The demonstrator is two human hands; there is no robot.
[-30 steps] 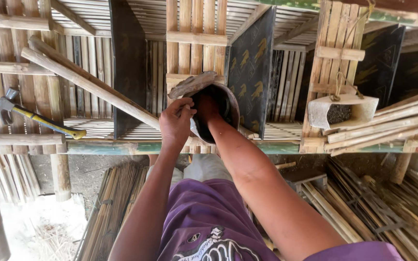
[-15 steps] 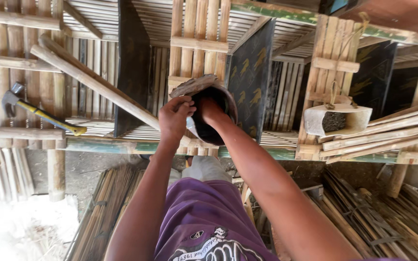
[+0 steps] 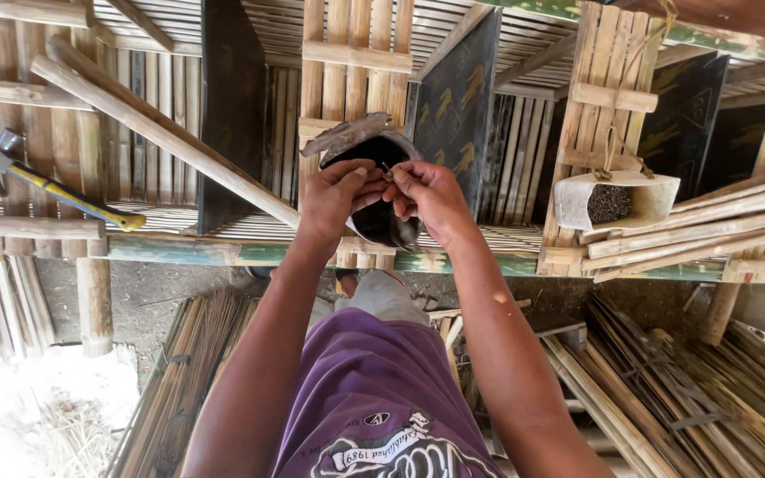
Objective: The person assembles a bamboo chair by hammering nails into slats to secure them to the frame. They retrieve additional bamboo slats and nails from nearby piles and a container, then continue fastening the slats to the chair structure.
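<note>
Fingertips of my left hand (image 3: 334, 196) and right hand (image 3: 427, 196) pinch small nails (image 3: 389, 176) over the dark bowl (image 3: 381, 226) at the bench's near edge; next, I judge, comes careful sorting.

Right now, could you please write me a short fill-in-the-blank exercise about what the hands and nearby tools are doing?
1. Both hands, left hand and right hand, meet over a dark round ____.
2. The hammer with the yellow handle lies to the person's ____.
3. The white container of small dark pieces sits to the ____ of the hands.
4. The person's shirt is ____.

Missing words: container; left; right; purple
</note>
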